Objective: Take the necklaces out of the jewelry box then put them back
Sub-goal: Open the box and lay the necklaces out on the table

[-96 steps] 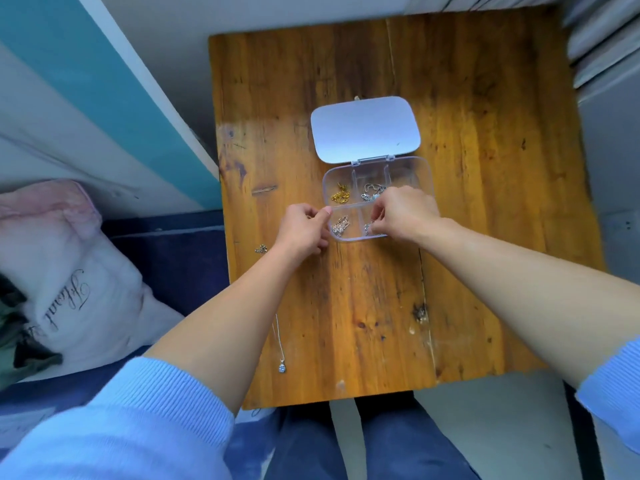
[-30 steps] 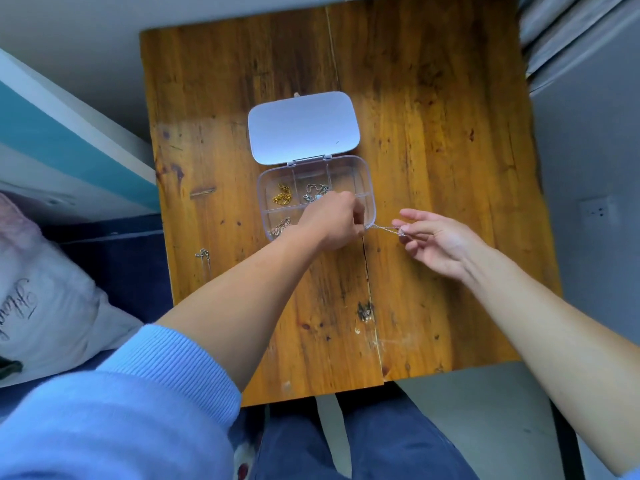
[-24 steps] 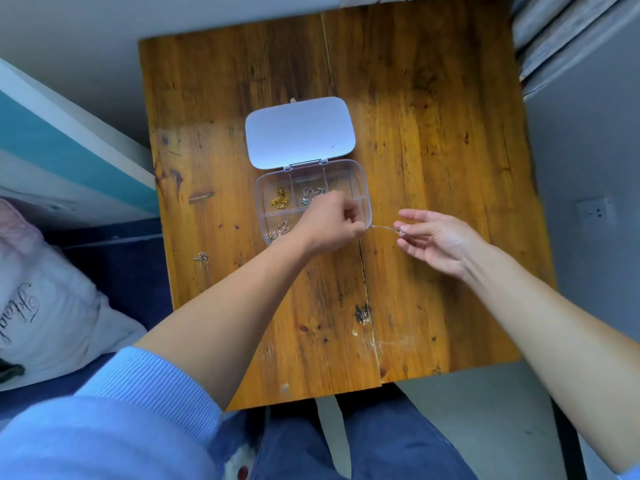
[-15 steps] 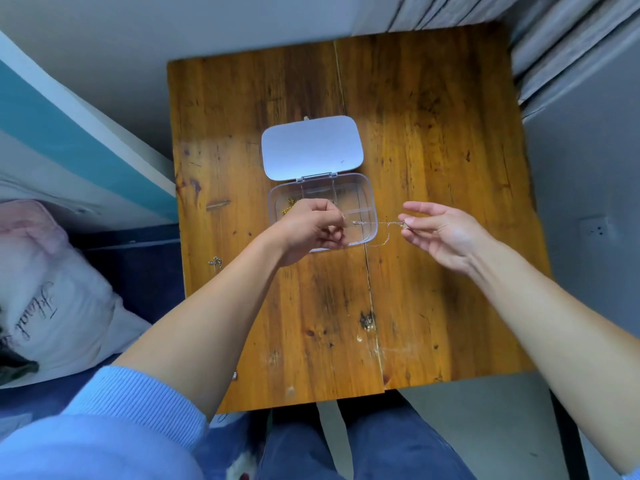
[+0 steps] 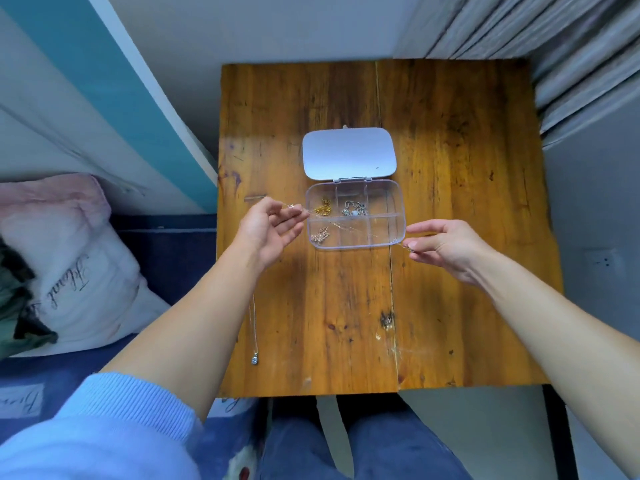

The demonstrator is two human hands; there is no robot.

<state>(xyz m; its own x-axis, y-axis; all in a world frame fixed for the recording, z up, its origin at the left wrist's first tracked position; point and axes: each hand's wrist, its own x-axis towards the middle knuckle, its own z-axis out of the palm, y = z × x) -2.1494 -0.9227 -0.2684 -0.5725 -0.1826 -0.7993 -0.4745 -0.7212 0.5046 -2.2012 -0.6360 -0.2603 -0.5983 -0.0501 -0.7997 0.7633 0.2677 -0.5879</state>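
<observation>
Bathing in soft, cool daylight; bending hard toward the rims.
Spreading evenly, from no single plain direction, over the worn orange-brown wooden table, brightening a band at mid-depth and dimming toward the far edge; glaring blue-white off the opened flat plastic lid of the clear compartmented jewelry box; laying only a faint, fuzzy-edged shadow beneath the left hand; holding sharp at the centre while smearing the light-blue knitted sleeve in the near left corner; bowing the teal wall stripe and the grey pleated curtain outward; nearly losing the fine pale chain against the glossy plastic.
</observation>
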